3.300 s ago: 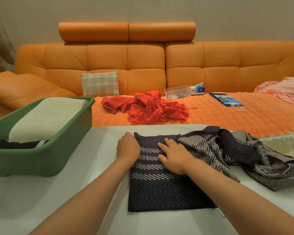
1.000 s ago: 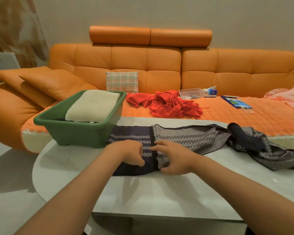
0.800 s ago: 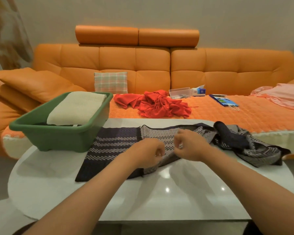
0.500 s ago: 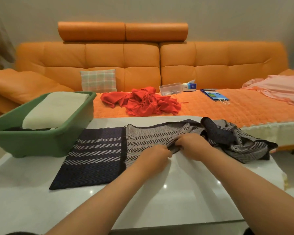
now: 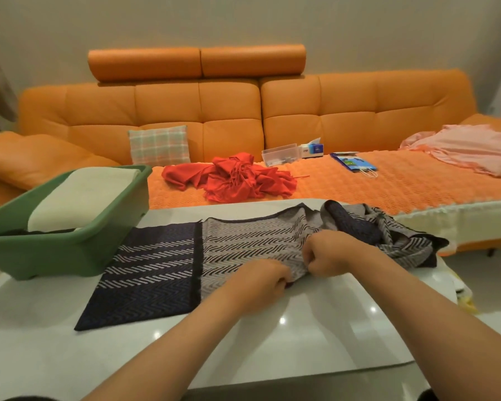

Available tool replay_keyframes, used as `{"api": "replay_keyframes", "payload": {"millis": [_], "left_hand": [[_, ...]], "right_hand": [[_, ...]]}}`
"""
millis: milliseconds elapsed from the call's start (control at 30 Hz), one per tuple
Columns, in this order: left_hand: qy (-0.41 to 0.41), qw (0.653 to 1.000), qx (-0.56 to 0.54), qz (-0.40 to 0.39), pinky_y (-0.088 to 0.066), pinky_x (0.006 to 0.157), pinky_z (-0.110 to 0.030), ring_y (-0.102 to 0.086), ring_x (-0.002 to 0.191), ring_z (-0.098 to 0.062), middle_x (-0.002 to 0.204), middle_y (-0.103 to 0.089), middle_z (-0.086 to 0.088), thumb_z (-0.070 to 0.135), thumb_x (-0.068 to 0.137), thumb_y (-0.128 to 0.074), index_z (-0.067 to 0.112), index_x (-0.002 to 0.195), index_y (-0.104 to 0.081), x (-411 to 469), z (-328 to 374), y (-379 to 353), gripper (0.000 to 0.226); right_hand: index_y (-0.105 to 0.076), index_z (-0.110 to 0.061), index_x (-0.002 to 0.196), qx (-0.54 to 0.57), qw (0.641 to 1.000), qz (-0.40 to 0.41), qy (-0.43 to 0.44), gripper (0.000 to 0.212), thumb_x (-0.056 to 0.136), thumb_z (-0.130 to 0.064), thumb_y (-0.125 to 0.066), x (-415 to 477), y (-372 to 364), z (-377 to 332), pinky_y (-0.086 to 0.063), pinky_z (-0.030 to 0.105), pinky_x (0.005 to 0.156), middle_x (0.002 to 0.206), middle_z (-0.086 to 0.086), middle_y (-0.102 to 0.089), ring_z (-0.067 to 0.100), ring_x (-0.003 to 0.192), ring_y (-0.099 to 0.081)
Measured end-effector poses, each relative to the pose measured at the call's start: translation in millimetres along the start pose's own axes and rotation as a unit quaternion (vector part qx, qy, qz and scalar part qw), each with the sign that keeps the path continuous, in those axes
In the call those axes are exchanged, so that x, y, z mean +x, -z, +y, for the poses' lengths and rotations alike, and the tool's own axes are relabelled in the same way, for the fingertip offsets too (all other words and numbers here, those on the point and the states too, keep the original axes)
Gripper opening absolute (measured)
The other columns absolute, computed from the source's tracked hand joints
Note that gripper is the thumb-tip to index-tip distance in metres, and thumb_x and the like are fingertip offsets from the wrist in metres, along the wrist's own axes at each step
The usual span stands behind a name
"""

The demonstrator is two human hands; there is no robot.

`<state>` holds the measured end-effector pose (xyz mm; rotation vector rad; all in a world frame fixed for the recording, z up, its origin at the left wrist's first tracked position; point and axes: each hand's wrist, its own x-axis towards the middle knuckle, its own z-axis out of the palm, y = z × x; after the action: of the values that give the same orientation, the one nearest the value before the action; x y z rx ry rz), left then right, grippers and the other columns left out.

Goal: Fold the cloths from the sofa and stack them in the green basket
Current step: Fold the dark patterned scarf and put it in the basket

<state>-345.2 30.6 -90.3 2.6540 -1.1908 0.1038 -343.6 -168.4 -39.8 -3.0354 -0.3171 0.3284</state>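
A long navy and grey zigzag scarf [image 5: 185, 256] lies across the white table [image 5: 301, 342], flat at its left end and bunched at the right. My left hand [image 5: 261, 282] and my right hand [image 5: 327, 253] both pinch its near edge in the grey middle part, fists close together. The green basket [image 5: 55, 250] stands at the table's left with a folded cream cloth [image 5: 81, 198] on top of a dark one. A crumpled red cloth [image 5: 235, 178] and a pink cloth [image 5: 469, 149] lie on the orange sofa [image 5: 359, 111].
On the sofa seat sit a plaid cushion [image 5: 159, 144], a clear plastic box [image 5: 279, 154], a tissue box [image 5: 313, 147] and a blue booklet [image 5: 353, 164]. The table's right edge is near the scarf's bunched end.
The scarf was pulled leftward and spread flat toward the basket. My hands went from pressing the navy end to pinching the grey middle part, further right along the scarf.
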Motion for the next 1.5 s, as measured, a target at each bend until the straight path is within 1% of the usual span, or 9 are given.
{"api": "replay_keyframes", "payload": {"millis": [133, 300, 400, 567, 667, 767, 900, 1100, 1500], "left_hand": [[-0.038, 0.996, -0.076, 0.012, -0.050, 0.066, -0.035, -0.056, 0.076, -0.010, 0.086, -0.064, 0.009, 0.026, 0.093, -0.052, 0.022, 0.089, -0.066, -17.5, 9.8, 3.7, 0.015], [0.042, 0.988, 0.016, 0.148, -0.044, 0.087, -0.036, -0.052, 0.112, -0.020, 0.119, -0.060, 0.001, 0.015, 0.095, -0.054, 0.019, 0.121, -0.064, -40.5, -24.2, 1.1, 0.028], [0.144, 0.985, 0.088, 0.024, -0.020, 0.116, -0.038, -0.022, 0.147, -0.022, 0.157, -0.031, 0.000, 0.047, 0.100, -0.032, 0.022, 0.150, -0.037, -57.7, -47.2, -3.9, 0.056], [0.157, 0.983, -0.045, -0.084, 0.002, 0.123, -0.032, 0.009, 0.151, -0.008, 0.165, 0.007, 0.006, 0.061, 0.097, -0.039, 0.020, 0.159, 0.001, -84.1, -54.5, -1.4, 0.084], [0.159, 0.977, -0.144, -0.003, -0.012, 0.123, -0.030, -0.005, 0.150, -0.005, 0.163, -0.011, 0.013, 0.052, 0.098, -0.048, 0.028, 0.158, -0.012, -97.8, -60.0, 13.8, 0.075], [0.231, 0.964, -0.079, 0.106, -0.032, 0.114, -0.033, -0.037, 0.136, -0.015, 0.148, -0.042, 0.004, 0.030, 0.102, -0.047, 0.022, 0.149, -0.038, -115.3, -84.7, 27.7, 0.049], [0.410, 0.905, 0.064, 0.088, -0.043, 0.097, -0.037, -0.048, 0.119, -0.026, 0.130, -0.052, -0.007, 0.009, 0.096, -0.042, 0.014, 0.128, -0.050, -149.5, -118.6, 44.8, 0.033], [0.553, 0.821, 0.132, 0.047, -0.042, 0.097, -0.035, -0.046, 0.123, -0.025, 0.134, -0.048, -0.010, 0.042, 0.099, -0.045, 0.008, 0.135, -0.048, -183.6, -140.7, 44.5, 0.050], [0.523, 0.841, -0.042, 0.130, -0.047, 0.085, -0.039, -0.057, 0.106, -0.032, 0.118, -0.057, -0.014, 0.016, 0.096, -0.046, 0.008, 0.114, -0.057, -180.1, -138.5, 61.9, 0.023]], "right_hand": [[-0.067, -0.016, 0.073, 0.004, 0.997, -0.068, -0.048, 0.020, 0.078, -0.034, -0.060, -13.8, 0.2, -4.7, -0.050, 0.036, 0.062, 0.074, 0.001, -0.065, 0.021, 0.071, -0.060], [-0.071, -0.026, 0.100, -0.055, 0.991, 0.115, 0.023, 0.024, 0.089, -0.034, -0.051, -2.5, -10.5, -41.4, -0.053, 0.035, 0.080, 0.102, -0.002, -0.069, 0.024, 0.096, -0.064], [-0.053, -0.034, 0.137, 0.015, 0.995, 0.079, 0.067, 0.042, 0.097, -0.045, -0.049, 12.9, -31.9, -69.8, -0.042, 0.039, 0.103, 0.138, -0.001, -0.052, 0.022, 0.129, -0.047], [-0.002, -0.038, 0.158, -0.031, 0.997, -0.038, 0.055, 0.069, 0.099, -0.061, -0.031, 25.7, -61.5, -99.8, -0.005, 0.055, 0.121, 0.167, 0.004, 0.005, 0.023, 0.154, 0.006], [-0.012, -0.038, 0.157, -0.068, 0.997, -0.017, 0.044, 0.071, 0.095, -0.066, -0.033, 30.0, -50.1, -111.4, -0.016, 0.058, 0.117, 0.166, 0.007, -0.009, 0.026, 0.152, -0.008], [-0.028, -0.031, 0.154, -0.046, 0.996, 0.032, 0.065, 0.064, 0.097, -0.060, -0.037, 37.1, -43.2, -123.5, -0.022, 0.052, 0.116, 0.161, 0.008, -0.023, 0.027, 0.147, -0.023], [-0.030, -0.027, 0.154, 0.004, 0.990, 0.067, 0.123, 0.057, 0.102, -0.050, -0.036, 48.5, -47.4, -158.2, -0.022, 0.046, 0.120, 0.163, 0.005, -0.023, 0.023, 0.149, -0.021], [-0.019, -0.027, 0.158, -0.006, 0.985, 0.031, 0.170, 0.054, 0.107, -0.040, -0.032, 53.9, -61.5, -210.9, -0.016, 0.038, 0.122, 0.166, 0.004, -0.010, 0.025, 0.152, -0.014], [-0.004, -0.022, 0.160, -0.010, 0.993, -0.003, 0.115, 0.068, 0.105, -0.054, -0.024, 46.3, -76.6, -207.4, 0.000, 0.039, 0.124, 0.167, 0.009, 0.004, 0.024, 0.154, 0.004]]}}
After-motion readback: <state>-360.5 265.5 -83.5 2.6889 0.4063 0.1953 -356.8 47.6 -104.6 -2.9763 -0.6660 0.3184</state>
